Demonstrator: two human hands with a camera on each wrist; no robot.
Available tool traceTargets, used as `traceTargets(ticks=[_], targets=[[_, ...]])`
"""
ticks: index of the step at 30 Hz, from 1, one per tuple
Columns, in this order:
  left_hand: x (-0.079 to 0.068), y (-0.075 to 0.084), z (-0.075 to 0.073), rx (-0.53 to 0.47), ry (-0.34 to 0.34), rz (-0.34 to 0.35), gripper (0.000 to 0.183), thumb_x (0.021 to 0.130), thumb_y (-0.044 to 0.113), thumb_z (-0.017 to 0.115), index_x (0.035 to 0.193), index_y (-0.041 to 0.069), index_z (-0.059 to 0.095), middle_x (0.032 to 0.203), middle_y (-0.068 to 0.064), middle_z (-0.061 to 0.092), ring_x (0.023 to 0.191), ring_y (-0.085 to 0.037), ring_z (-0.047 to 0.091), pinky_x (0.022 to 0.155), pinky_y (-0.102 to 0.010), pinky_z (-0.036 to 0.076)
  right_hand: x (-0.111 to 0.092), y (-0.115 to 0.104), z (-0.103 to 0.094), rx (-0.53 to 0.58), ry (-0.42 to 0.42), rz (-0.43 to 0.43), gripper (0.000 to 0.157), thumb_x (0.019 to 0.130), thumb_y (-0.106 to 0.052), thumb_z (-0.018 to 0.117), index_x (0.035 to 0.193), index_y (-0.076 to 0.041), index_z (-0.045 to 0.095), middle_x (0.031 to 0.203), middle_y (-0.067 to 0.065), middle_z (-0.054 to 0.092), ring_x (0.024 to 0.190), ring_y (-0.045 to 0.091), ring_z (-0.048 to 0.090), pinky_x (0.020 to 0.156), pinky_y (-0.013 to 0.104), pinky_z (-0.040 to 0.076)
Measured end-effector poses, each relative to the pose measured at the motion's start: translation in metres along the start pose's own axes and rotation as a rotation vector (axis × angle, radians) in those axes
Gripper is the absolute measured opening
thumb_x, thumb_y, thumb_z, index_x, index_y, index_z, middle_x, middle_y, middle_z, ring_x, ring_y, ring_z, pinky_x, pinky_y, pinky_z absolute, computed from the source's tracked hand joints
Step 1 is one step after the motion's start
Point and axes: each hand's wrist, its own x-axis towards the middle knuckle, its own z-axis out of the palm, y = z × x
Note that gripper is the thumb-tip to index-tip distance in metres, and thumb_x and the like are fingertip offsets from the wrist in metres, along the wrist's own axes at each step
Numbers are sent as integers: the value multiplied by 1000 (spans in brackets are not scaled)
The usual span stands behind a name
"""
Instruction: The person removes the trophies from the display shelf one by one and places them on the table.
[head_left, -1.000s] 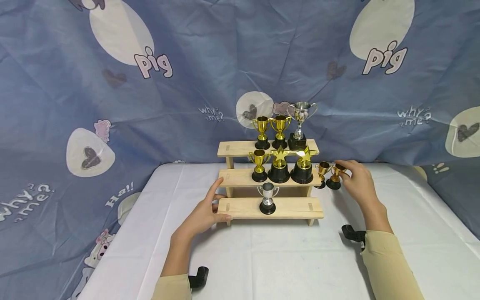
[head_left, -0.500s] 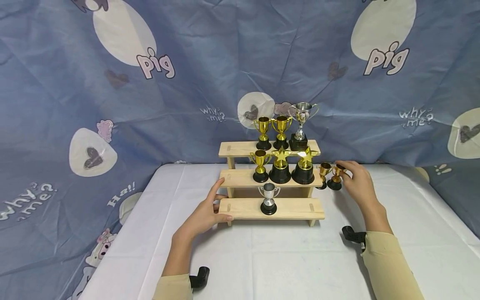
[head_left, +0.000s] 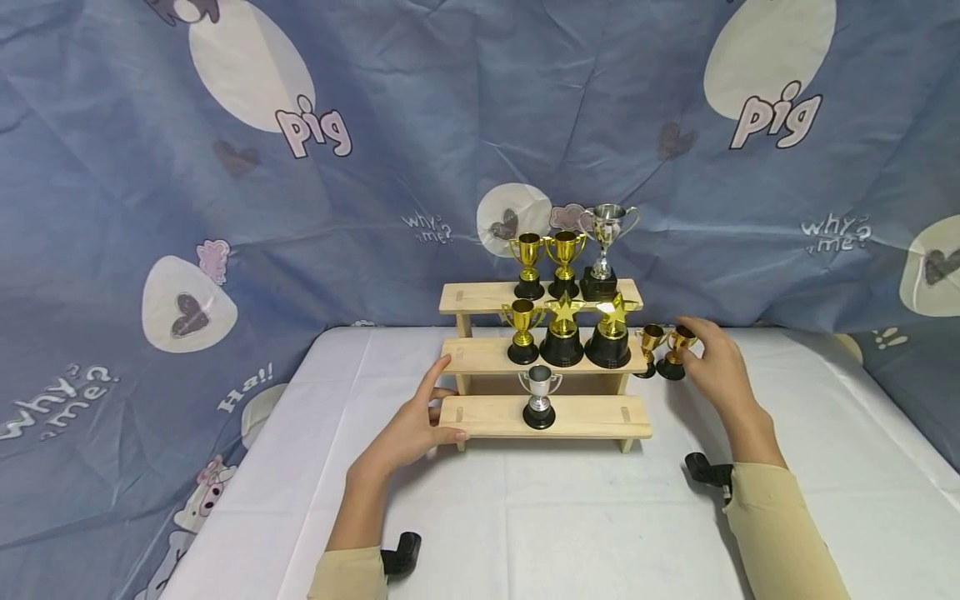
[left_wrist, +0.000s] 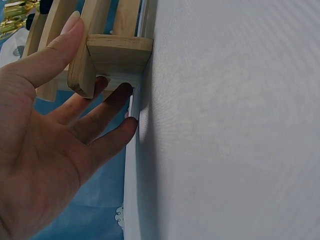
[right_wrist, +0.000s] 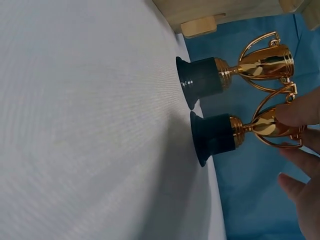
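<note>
A three-step wooden display stand (head_left: 480, 354) stands on the table. My left hand (head_left: 408, 429) holds the left end of its bottom step, thumb along the front edge and fingers behind; in the left wrist view the board's end (left_wrist: 82, 75) lies between thumb and fingers. On the right, my right hand (head_left: 716, 358) pinches the cup of a small bronze-coloured trophy (right_wrist: 215, 135) with a black base, which is upright on the table. A matching trophy (right_wrist: 202, 77) stands beside it, close to the stand; their handles overlap in the right wrist view.
The top step carries two gold trophies (head_left: 528, 254) and a taller silver trophy (head_left: 602, 250). On the middle step are a gold trophy (head_left: 522, 325) and two star trophies (head_left: 562, 342). A small silver trophy (head_left: 539, 396) sits on the bottom step. Blue printed cloth (head_left: 390, 125) hangs behind.
The head view has shifted slightly. A little more of the bronze-coloured trophy's cup shows past my right fingers; my left hand keeps its place on the stand.
</note>
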Motion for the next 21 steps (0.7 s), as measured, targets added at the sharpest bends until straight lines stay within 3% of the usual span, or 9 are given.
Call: traceTargets(ticks=[7,14,21], targets=[[-1,1,1,16,4,2,117,78,12,85,148,63,7,144,-11,49,114,-29,66,82,-35,56,-1,-6,-8,34,40,-29,58,83,7,49,140,-5,55,145,23,49,133,48,43,103,65,35],[-3,3,0,7,3,2,117,78,13,86,149,62,8,145,-11,48,114,-29,66,82,-35,56,0,-22,-17,38,86,-67,57,84,8,50,139,-9,58,145,22,51,138,45,40,108,66,31],[-2,2,0,-13,1,5,117,78,10,85,149,62,8,144,-11,49,114,-28,66,82,-35,56,-1,-40,-28,49,101,-121,57,84,9,49,136,-12,60,139,18,56,133,43,44,105,63,33]])
